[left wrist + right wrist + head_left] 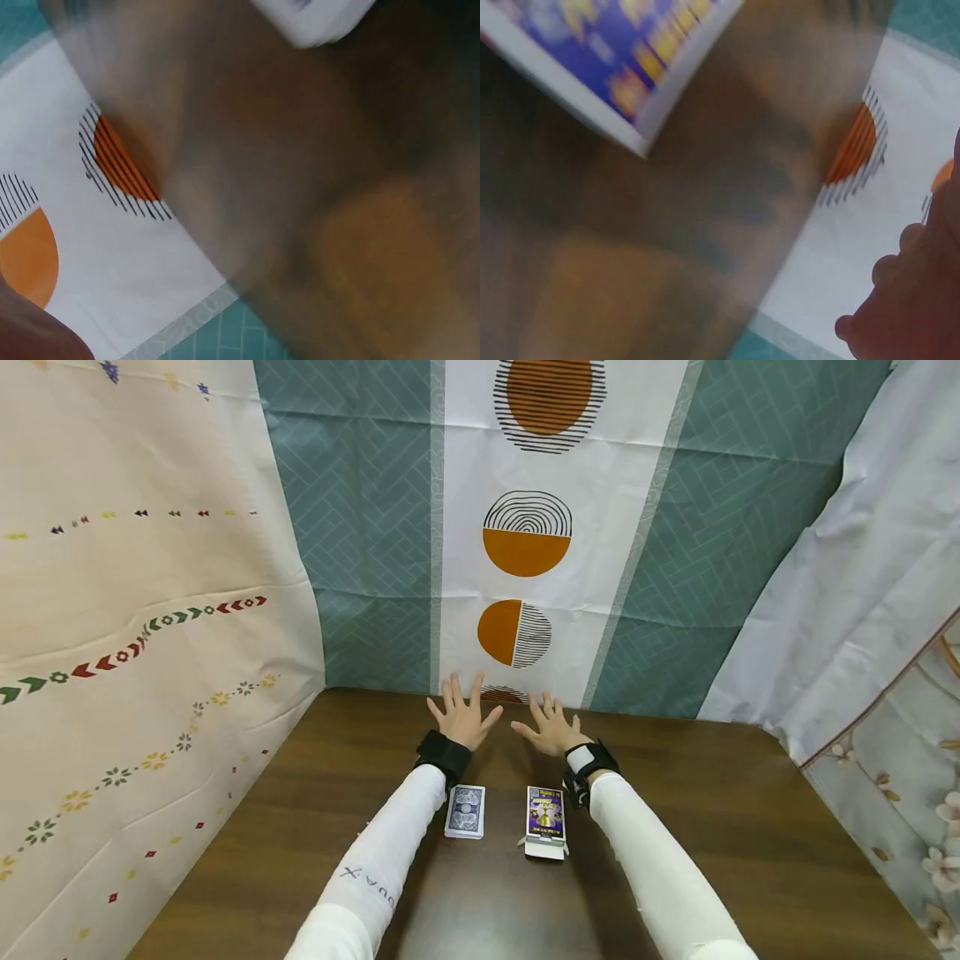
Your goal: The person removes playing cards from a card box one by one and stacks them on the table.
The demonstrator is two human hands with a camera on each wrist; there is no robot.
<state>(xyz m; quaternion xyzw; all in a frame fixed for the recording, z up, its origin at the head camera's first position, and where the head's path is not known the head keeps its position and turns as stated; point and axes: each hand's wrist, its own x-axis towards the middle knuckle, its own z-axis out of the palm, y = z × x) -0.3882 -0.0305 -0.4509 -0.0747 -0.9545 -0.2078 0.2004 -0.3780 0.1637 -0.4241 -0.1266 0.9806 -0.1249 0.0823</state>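
Observation:
My left hand reaches toward the far edge of the table with its fingers spread and nothing in it. Beside it, my right hand is spread the same way, also holding nothing. Nearer to me, by the left wrist, lies a deck of playing cards with a blue-grey patterned back facing up. A purple and yellow card box lies by the right wrist, its white end flap folded out toward me. In the right wrist view a corner of the card box shows, blurred.
The brown wooden table ends at a hanging curtain in teal and white with orange circles. An embroidered cream cloth borders the left side, and a white cloth hangs on the right.

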